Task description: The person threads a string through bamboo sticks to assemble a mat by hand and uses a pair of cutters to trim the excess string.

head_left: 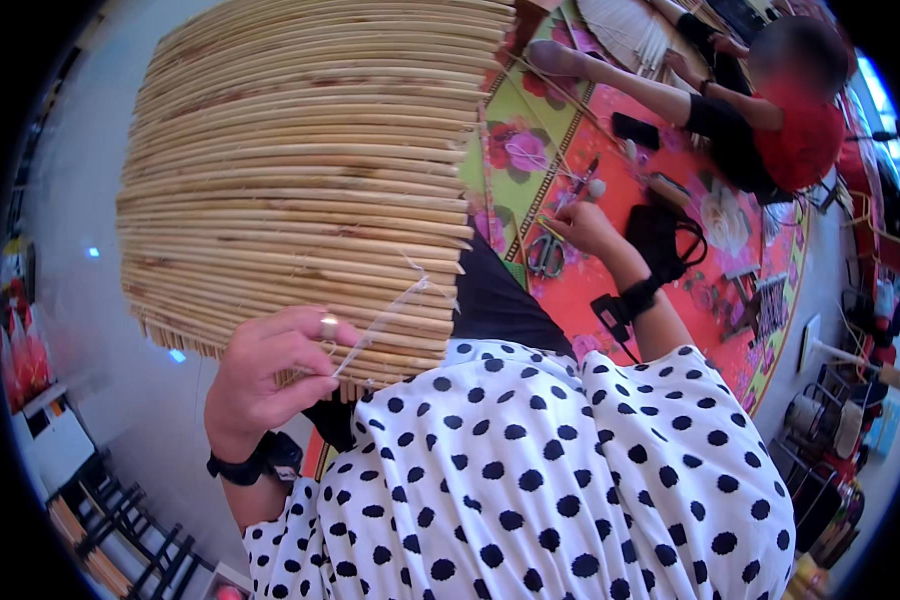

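A mat of straw-coloured reeds (300, 160), laid side by side, rests over my lap and fills the upper left of the head view. At its near edge my left hand (280, 370) is closed in a pinch on a white thread (385, 318), which runs up to a knot on the reeds. My right hand (592, 232) is out to the right over the floor cloth, fingertips pressed together. Something small and yellowish shows at them, too small to name. Just below those fingers lie scissors (546, 256), apart from the hand.
A red floral floor cloth (660, 285) carries a dark phone (635, 130), a thin dark-handled tool (584, 176), white string and a black bag (660, 240). A co-worker (795, 140) sits at upper right beside another pale reed piece (620, 35). Black racks (120, 520) stand lower left.
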Demonstrator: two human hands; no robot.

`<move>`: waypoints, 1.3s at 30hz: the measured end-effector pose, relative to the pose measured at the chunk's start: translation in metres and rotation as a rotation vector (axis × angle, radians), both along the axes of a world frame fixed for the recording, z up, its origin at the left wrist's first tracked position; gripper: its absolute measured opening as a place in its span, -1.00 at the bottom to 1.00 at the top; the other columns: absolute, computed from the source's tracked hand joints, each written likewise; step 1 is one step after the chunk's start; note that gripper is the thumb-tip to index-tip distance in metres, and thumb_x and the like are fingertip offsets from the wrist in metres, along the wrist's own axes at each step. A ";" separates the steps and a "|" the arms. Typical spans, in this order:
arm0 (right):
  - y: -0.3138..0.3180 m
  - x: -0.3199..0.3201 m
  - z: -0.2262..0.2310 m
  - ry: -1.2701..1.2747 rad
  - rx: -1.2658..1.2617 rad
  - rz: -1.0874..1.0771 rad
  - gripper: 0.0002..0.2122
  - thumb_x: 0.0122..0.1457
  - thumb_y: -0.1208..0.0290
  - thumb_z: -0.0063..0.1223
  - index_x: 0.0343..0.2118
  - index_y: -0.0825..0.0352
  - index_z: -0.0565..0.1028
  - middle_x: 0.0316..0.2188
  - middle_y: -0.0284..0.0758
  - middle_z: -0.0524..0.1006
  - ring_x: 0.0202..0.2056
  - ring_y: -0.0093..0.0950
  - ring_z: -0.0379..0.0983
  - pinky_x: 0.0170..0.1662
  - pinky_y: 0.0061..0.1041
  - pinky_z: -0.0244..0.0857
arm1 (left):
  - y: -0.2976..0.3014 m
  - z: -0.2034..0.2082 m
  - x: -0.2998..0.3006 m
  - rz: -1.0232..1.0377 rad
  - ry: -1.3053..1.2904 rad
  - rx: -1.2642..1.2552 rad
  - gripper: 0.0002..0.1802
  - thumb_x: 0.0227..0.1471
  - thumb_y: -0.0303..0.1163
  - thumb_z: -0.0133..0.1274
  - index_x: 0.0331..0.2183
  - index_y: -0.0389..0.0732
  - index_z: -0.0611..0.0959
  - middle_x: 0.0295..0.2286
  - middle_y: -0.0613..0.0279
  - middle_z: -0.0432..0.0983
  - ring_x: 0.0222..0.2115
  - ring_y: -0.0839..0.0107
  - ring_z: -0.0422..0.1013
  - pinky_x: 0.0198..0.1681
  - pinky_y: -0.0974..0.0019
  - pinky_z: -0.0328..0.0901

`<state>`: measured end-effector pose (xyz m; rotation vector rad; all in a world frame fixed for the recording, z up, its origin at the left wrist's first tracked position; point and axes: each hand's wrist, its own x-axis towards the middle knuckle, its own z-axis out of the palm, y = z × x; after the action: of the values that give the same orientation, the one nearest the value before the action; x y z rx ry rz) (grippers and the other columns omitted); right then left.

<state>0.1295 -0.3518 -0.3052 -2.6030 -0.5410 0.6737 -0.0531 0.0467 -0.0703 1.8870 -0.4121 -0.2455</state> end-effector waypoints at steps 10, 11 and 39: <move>-0.054 -0.068 -0.160 0.170 -0.177 -0.568 -0.81 -0.04 0.30 0.08 -0.39 0.25 0.62 -0.46 -0.10 0.58 -0.33 -0.16 0.54 -0.21 -0.23 0.39 | 0.007 0.007 0.000 0.204 0.052 0.324 -0.89 -0.27 -0.62 0.07 -0.52 -0.30 0.52 -0.17 -0.10 0.48 -0.18 0.10 0.44 -0.13 0.29 0.30; -0.055 -0.068 -0.164 0.152 -0.184 -0.638 -0.77 -0.01 0.30 0.06 -0.31 0.29 0.56 -0.37 -0.05 0.55 -0.25 -0.12 0.50 -0.16 -0.20 0.37 | 0.007 0.006 -0.001 0.214 0.065 0.325 -0.89 -0.26 -0.62 0.06 -0.52 -0.30 0.52 -0.17 -0.11 0.47 -0.18 0.10 0.44 -0.13 0.29 0.30; -0.087 -0.038 -0.128 -0.306 -0.054 -0.693 -0.85 -0.02 0.32 0.14 -0.41 0.23 0.63 -0.50 -0.15 0.55 -0.35 -0.13 0.47 -0.23 -0.17 0.35 | 0.009 0.003 -0.012 0.426 0.032 0.455 -0.76 -0.22 -0.57 0.05 -0.36 -0.33 0.56 -0.15 -0.10 0.44 -0.11 0.05 0.38 -0.02 0.19 0.24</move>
<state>0.0919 -0.4386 -0.4332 -2.6952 0.3106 0.0627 -0.0654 0.0553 -0.0674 2.3575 0.0860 -0.0847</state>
